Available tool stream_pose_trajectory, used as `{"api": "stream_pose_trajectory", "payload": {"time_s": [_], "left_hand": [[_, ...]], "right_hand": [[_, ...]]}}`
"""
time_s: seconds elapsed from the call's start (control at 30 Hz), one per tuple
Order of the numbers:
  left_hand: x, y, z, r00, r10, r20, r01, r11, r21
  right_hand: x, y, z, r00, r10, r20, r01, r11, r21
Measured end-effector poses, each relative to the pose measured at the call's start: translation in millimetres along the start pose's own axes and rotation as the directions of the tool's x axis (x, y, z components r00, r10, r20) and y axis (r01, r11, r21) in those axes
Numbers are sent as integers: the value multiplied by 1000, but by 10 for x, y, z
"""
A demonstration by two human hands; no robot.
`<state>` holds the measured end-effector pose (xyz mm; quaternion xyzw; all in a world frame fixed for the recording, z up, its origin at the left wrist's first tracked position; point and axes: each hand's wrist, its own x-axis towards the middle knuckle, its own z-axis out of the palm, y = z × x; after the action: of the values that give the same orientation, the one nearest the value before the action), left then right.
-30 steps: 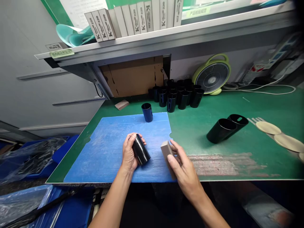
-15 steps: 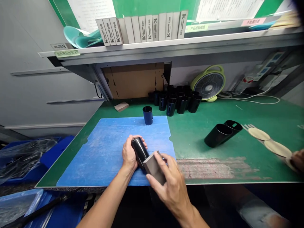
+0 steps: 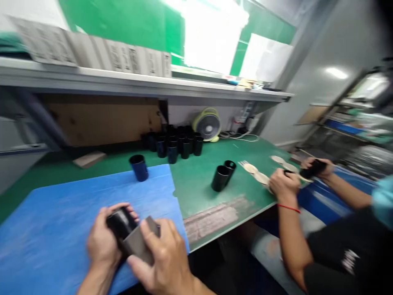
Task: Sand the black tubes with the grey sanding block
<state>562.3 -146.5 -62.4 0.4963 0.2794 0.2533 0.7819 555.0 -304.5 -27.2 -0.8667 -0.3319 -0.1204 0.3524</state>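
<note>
My left hand (image 3: 102, 241) is wrapped round a glossy black cylinder (image 3: 122, 222), tilted over the blue sheet (image 3: 73, 205). In my right hand (image 3: 167, 252) is a grey sanding block (image 3: 139, 243), pinched between thumb and fingers. The block touches the cylinder's near end, or lies just in front of it; blur hides the exact contact. A dark blue cup-shaped cylinder (image 3: 139, 168) stands upright at the sheet's far edge. Two more black cylinders (image 3: 220, 179) stand together on the green table right of the sheet.
Many black cylinders (image 3: 172, 150) stand grouped at the back beside a green fan (image 3: 207, 126). A loose block (image 3: 89, 159) lies at the back left. Boxed blocks (image 3: 123, 53) line the shelf. At right, a co-worker's hands (image 3: 285, 184) hold a black piece near pale round pads (image 3: 260, 178).
The view has swung to the right, bringing the co-worker's arms and body into sight. Both my hands still hold the cylinder and the block, close together as before.
</note>
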Motion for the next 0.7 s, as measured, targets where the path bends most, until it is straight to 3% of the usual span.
{"api": "stream_pose_trajectory", "payload": {"time_s": [0.03, 0.1, 0.17, 0.33, 0.47, 0.5, 0.57, 0.63, 0.7], "left_hand": [[-46, -14, 76, 1000, -24, -10, 25, 1000, 6], [-106, -33, 181, 998, 33, -57, -32, 999, 16], [-125, -29, 200, 989, 73, -130, -74, 997, -1], [-122, 10, 60, 995, 71, 66, -72, 997, 13], [-90, -6, -5, 964, 220, -147, -202, 971, 130], [-92, -7, 3, 971, 196, -139, -184, 978, 94], [-109, 1, 33, 996, 93, 2, -93, 996, -8], [-133, 18, 58, 993, 62, 103, -60, 998, -20], [-151, 35, 58, 990, 134, 41, -136, 990, 35]], "right_hand": [[-18, 58, 2, 1000, 20, -19, -20, 1000, 0], [19, 117, 21, 999, 33, -40, -33, 999, -5], [62, 104, 45, 999, -26, -20, 26, 1000, 16], [18, 4, 78, 991, -100, -90, 103, 994, 24], [121, -62, 108, 991, -92, -93, 92, 996, -12], [119, -59, 106, 989, -120, -88, 120, 993, -15], [77, -32, 97, 977, -180, -114, 179, 984, -26], [48, -6, 97, 969, -193, -153, 189, 981, -43], [66, -6, 113, 976, -149, -160, 143, 988, -51]]}}
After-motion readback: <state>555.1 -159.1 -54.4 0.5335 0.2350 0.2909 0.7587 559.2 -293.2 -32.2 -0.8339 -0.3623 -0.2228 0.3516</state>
